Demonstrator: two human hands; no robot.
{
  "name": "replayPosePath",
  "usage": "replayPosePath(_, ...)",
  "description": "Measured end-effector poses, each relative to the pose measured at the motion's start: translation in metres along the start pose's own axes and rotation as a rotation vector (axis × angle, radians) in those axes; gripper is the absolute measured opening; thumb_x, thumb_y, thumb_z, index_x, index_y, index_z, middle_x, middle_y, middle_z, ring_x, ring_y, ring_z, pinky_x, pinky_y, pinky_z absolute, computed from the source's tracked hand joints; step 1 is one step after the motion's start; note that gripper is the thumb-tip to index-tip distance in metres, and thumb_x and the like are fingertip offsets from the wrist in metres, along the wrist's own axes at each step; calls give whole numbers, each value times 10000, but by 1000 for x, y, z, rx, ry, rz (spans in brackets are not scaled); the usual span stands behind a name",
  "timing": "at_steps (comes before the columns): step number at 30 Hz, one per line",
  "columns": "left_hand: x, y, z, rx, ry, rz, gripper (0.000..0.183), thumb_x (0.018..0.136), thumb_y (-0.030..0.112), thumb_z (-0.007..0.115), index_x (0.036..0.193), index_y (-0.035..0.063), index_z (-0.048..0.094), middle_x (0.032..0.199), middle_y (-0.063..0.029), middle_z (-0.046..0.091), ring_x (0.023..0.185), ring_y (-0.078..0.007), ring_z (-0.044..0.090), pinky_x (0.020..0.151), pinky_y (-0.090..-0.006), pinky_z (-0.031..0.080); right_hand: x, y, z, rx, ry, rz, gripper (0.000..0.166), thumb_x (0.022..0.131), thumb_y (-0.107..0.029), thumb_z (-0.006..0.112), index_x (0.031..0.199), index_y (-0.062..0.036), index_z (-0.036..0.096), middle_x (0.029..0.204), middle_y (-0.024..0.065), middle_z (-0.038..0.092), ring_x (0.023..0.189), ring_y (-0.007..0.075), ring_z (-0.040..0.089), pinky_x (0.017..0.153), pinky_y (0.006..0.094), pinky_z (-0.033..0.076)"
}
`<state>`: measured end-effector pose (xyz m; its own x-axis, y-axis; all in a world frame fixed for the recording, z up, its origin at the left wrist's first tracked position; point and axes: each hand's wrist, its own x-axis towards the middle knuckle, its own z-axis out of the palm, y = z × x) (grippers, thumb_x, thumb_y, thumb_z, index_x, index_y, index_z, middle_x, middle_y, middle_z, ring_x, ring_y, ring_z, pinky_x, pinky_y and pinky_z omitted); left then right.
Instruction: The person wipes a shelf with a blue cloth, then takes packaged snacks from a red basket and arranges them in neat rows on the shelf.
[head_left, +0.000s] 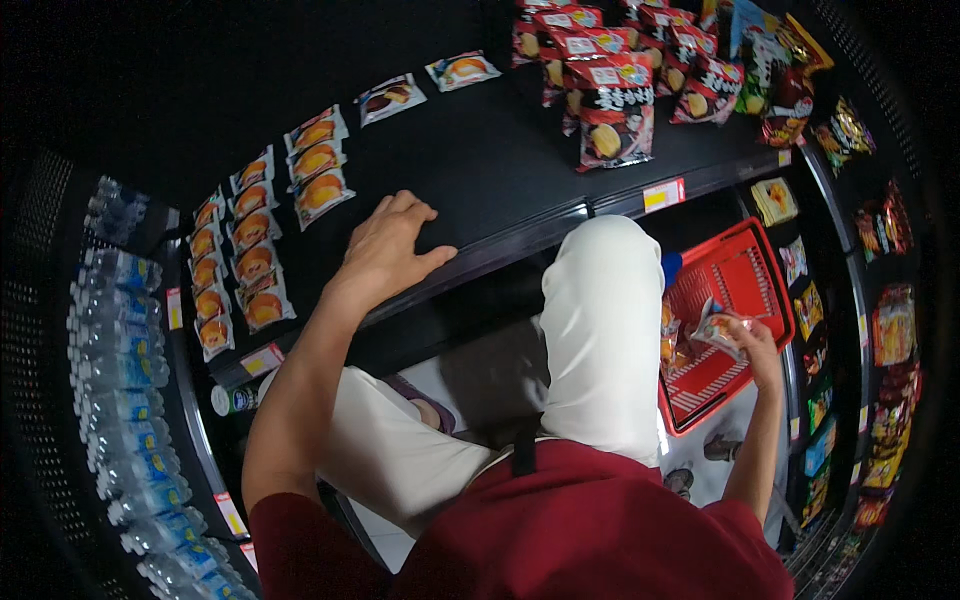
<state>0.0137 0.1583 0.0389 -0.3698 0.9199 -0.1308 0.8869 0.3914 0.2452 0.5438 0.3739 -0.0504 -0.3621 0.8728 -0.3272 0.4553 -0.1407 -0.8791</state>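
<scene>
My left hand (394, 247) is over the front part of a black shelf (480, 165), fingers apart and holding nothing. Beside it, to the left, packaged round buns (321, 191) lie in rows on the shelf. My right hand (754, 346) grips a clear-wrapped packaged snack (720, 330) over a red plastic shopping basket (776, 300) on my right. More wrapped packages (671, 341) lie inside the basket, partly hidden by my raised knee.
Red snack bags (616, 112) stand at the back right of the shelf. Rows of plastic water bottles (131, 367) line the far left. Shelves with bagged snacks (894, 322) are at the right. A price tag (664, 196) sits on the shelf's front edge. Shoes (721, 448) show below the basket.
</scene>
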Motion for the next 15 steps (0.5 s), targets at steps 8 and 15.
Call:
replayPosePath(8, -3, -23, 10, -230, 137, 47, 428, 869, 320, 717, 1179, 30, 664, 1182, -134, 612, 1126, -277, 597, 947, -384, 505, 13, -203, 124, 209, -322, -348, 485, 942, -320, 643, 1246, 38, 526, 978, 96, 678, 791, 126, 668, 663, 229, 540)
replayPosePath(15, 24, -45, 6, -1056, 235, -133, 392, 989, 326, 574, 1227, 16, 595, 1053, -106, 679, 597, -116, 630, 538, -248, 525, 80, -274, 283, 0, -605, -441, 460, 891, -420, 709, 1083, -12, 620, 878, 50, 669, 709, 94, 626, 596, 237, 509)
